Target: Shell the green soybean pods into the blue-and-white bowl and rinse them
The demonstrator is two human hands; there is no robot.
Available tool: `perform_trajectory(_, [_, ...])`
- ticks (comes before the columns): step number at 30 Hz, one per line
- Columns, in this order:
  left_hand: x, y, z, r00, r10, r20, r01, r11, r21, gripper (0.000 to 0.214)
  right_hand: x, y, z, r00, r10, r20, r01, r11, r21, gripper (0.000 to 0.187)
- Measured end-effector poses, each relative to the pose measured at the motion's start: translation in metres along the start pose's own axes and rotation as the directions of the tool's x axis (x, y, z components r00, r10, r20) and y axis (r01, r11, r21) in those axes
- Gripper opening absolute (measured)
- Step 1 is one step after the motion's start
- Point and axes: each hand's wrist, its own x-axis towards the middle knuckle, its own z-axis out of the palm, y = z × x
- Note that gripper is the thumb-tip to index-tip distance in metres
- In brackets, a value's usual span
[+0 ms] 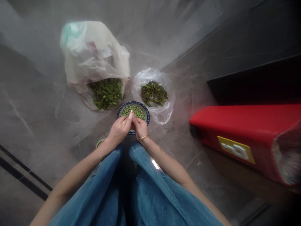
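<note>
My left hand (120, 128) and my right hand (140, 127) meet fingertip to fingertip over the near rim of a blue-rimmed bowl (145, 111) of shelled green beans. Both hands are closed in a pinch on something small that I cannot make out. A ring shows on my left hand and a gold bangle on my right wrist. Behind the bowl, a white plastic bag (94, 56) lies open with a heap of green pods (107, 92). To its right, a clear plastic bag (162, 113) holds a smaller pile of pods (154, 93).
I sit low over a grey marble-look floor (42, 103), my knees in blue jeans (150, 194) below the bowl. A red box-like object (237, 131) with a yellow label lies at the right. A dark step or cabinet edge (254, 84) runs behind it.
</note>
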Motion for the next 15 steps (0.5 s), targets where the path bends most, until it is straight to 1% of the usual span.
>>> perform_trajectory(3, [-0.001, -0.001, 0.002, 0.999, 0.022, 0.028, -0.021, 1.0, -0.021, 0.047, 0.001, 0.003, -0.001, 1.0, -0.021, -0.017, 0.02, 0.999, -0.027, 0.049])
perform_trajectory(6, [-0.001, -0.001, 0.004, 0.998, -0.008, 0.058, 0.01, 1.0, -0.027, 0.046, 0.003, 0.006, -0.003, 0.999, -0.043, -0.011, 0.042, 0.996, -0.075, 0.048])
perform_trajectory(8, [-0.002, -0.001, 0.006, 0.999, -0.027, 0.047, 0.028, 0.999, -0.03, 0.045, 0.005, 0.008, -0.004, 0.998, -0.059, 0.003, 0.059, 0.993, -0.098, 0.047])
perform_trajectory(11, [-0.002, -0.002, 0.009, 0.998, -0.066, 0.022, 0.068, 0.995, -0.076, 0.043, 0.007, 0.01, -0.005, 0.996, -0.086, 0.01, 0.086, 0.991, -0.103, 0.049])
perform_trajectory(15, [-0.002, -0.004, 0.011, 0.996, -0.082, 0.044, 0.085, 0.994, -0.067, 0.039, 0.009, 0.015, -0.006, 0.991, -0.131, -0.014, 0.127, 0.982, -0.141, 0.05])
